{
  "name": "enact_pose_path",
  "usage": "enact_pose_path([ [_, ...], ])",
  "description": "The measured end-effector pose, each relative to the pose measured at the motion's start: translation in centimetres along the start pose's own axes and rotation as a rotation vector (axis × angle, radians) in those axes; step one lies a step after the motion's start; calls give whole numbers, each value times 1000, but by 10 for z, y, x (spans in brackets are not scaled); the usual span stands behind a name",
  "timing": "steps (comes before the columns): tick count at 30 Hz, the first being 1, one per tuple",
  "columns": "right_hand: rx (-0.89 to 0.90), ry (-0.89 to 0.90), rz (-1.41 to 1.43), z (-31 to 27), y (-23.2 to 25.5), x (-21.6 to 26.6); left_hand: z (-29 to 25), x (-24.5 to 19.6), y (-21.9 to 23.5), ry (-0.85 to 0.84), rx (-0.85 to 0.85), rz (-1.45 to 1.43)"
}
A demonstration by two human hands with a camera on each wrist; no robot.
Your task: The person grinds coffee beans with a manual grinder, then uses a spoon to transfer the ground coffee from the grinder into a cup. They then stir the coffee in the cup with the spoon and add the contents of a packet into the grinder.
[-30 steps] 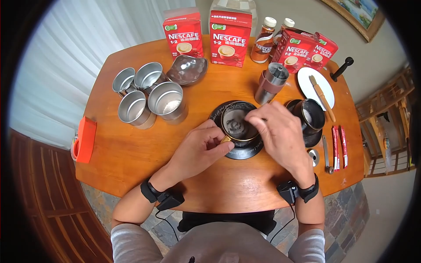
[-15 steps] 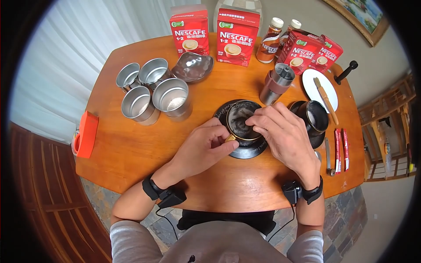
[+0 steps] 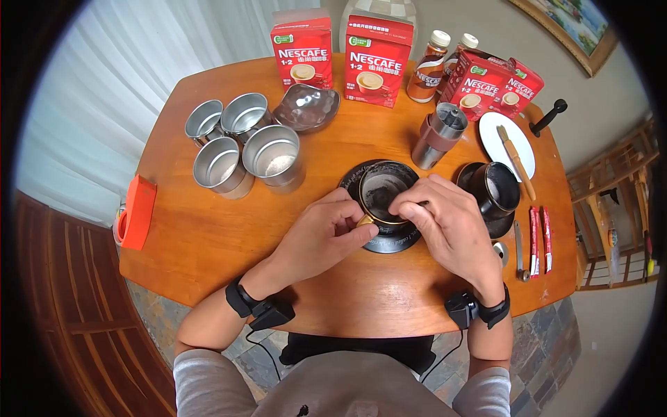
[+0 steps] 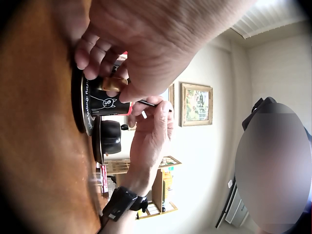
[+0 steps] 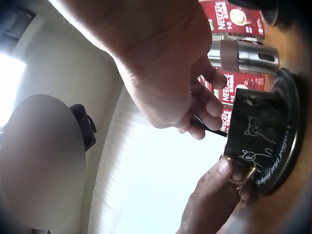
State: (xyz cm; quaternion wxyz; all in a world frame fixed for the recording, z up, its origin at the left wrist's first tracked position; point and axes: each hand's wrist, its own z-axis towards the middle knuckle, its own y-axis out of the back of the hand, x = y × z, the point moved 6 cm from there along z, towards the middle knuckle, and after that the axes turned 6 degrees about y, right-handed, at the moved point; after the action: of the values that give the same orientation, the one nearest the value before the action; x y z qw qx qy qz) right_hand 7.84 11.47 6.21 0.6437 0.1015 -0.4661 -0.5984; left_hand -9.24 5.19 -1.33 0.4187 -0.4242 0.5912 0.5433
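Note:
A black cup (image 5: pixel 256 122) with white cat drawings and a gold rim stands on a black lettered saucer (image 3: pixel 392 242). Pale, frothy-looking streaks show inside it in the head view. My left hand (image 3: pixel 323 233) pinches the cup's gold handle (image 3: pixel 365 219) between thumb and fingers. Over the right side of the rim, my right hand (image 3: pixel 450 226) pinches a thin dark stick (image 4: pixel 147 103), which slants down into the cup; its lower end is hidden.
Right of the cup stand a second black cup (image 3: pixel 501 186) on its saucer, a grinder (image 3: pixel 434 142), two red sachets (image 3: pixel 534 243) and a white plate (image 3: pixel 497 132) with a brush (image 3: pixel 514 156). Metal cups (image 3: pixel 271 163) sit left; red Nescafe boxes (image 3: pixel 375 59) and bottles (image 3: pixel 426 69) line the back.
My right hand has shifted slightly at the cup's right rim, and the streaks inside look different. My left hand keeps its pinch on the handle. The head view has turned slightly.

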Motion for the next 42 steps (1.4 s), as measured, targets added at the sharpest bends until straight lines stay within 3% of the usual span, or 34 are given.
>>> enact_pose_path([
  [2,-73,-11,25,0,-4,-6,0,-1,0,-7,-1,3],
  [5,-171,25,-204,2,4,-4,0,0,0,-9,1,3],
  [9,-215,-77,-347,-1,8,-2,0,1,-1,-8,7,-17],
  [15,-290,-276,-69,-6,-1,-17,1,1,0,-9,4,-11],
  [18,-220,-178,-5,-5,-4,-20,1,6,-1,6,37,-4],
  [21,-96,-191,164,-4,-3,-21,0,7,-2,17,49,2],
  [24,-74,-378,245,-9,4,-26,0,2,-1,-3,24,-6],
  [28,-245,-226,-130,-8,13,-22,0,0,0,-16,11,1],
  [32,-221,-113,-140,-6,1,-22,0,0,0,-5,9,2],
  [36,-80,-243,183,-8,-4,-26,0,0,0,-12,5,2],
  [39,-176,-222,34,-6,7,-21,0,0,0,-20,1,4],
  [42,-153,-175,-75,-7,1,-25,1,1,0,-12,2,-4],
])
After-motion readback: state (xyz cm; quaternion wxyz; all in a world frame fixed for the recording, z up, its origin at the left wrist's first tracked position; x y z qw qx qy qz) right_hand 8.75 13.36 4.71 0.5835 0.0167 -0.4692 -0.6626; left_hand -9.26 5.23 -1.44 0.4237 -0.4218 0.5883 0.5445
